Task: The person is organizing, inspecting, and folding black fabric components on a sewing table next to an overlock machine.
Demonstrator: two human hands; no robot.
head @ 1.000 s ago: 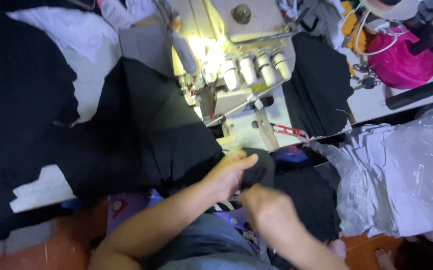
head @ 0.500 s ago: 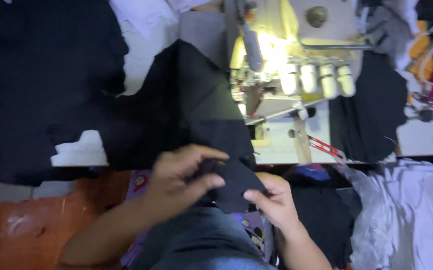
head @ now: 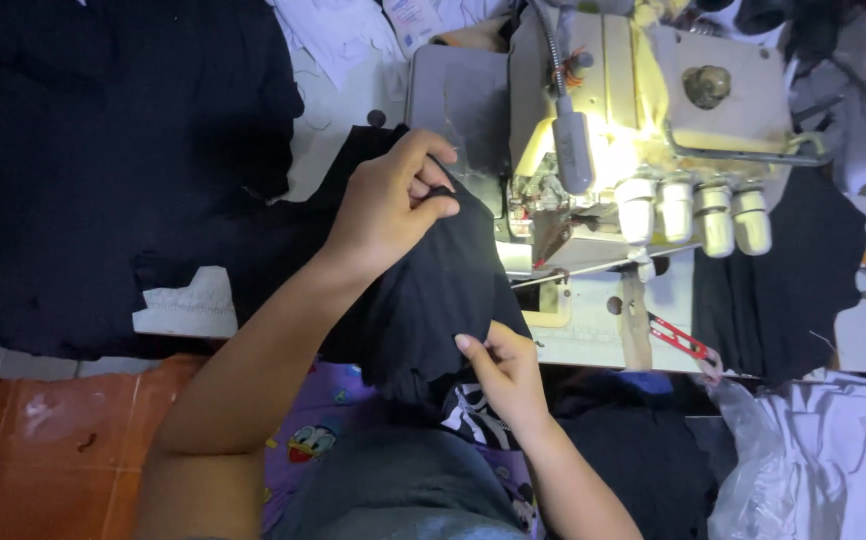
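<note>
Left hand (head: 388, 205) pinches the top edge of the black fabric piece (head: 433, 300), fingers clamped together on it, at nine o'clock from the sewing machine (head: 633, 150) (its lamp glowing). Right hand (head: 503, 370), at six o'clock of the cloth, grips its lower edge between thumb and fingers.

black fabric (head: 433, 290) in both hands
</note>
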